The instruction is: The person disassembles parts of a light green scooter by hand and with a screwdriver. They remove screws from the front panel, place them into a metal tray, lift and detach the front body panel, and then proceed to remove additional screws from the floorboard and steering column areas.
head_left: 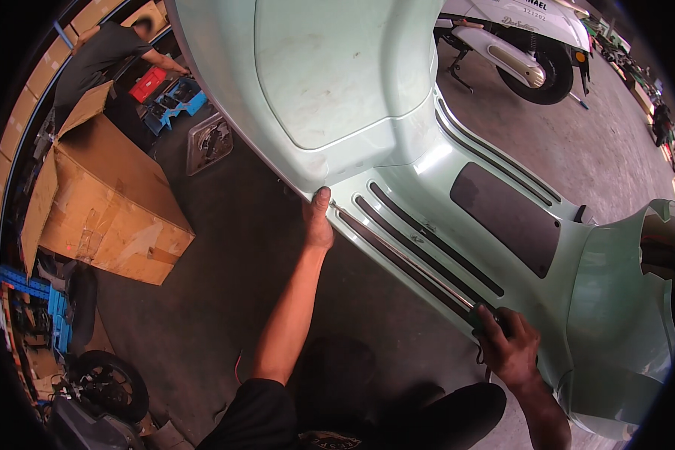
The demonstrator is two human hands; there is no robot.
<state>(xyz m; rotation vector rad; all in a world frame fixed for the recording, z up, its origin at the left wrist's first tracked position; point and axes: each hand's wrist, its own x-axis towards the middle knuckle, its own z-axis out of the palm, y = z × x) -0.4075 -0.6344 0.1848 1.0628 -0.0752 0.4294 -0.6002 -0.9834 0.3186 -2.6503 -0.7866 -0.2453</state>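
Note:
A mint-green scooter body (330, 82) fills the upper middle and right, its floorboard carrying black rubber strips (427, 247) and a dark grey mat (502, 210). My left hand (319, 225) is closed on the floorboard's left edge, thumb on top. My right hand (510, 345) grips the dark handle of a long screwdriver (420, 268), whose thin shaft runs along the outer strips to a point beside my left thumb. Whether the tip sits on a screw there is too small to tell.
An open cardboard box (120, 210) stands at left. Behind it a co-worker (105, 60) reaches toward blue and red bins (174, 101), near a clear tub (210, 146). A white scooter (517, 52) stands upper right, a wheel (116, 382) lower left, on concrete floor (607, 142).

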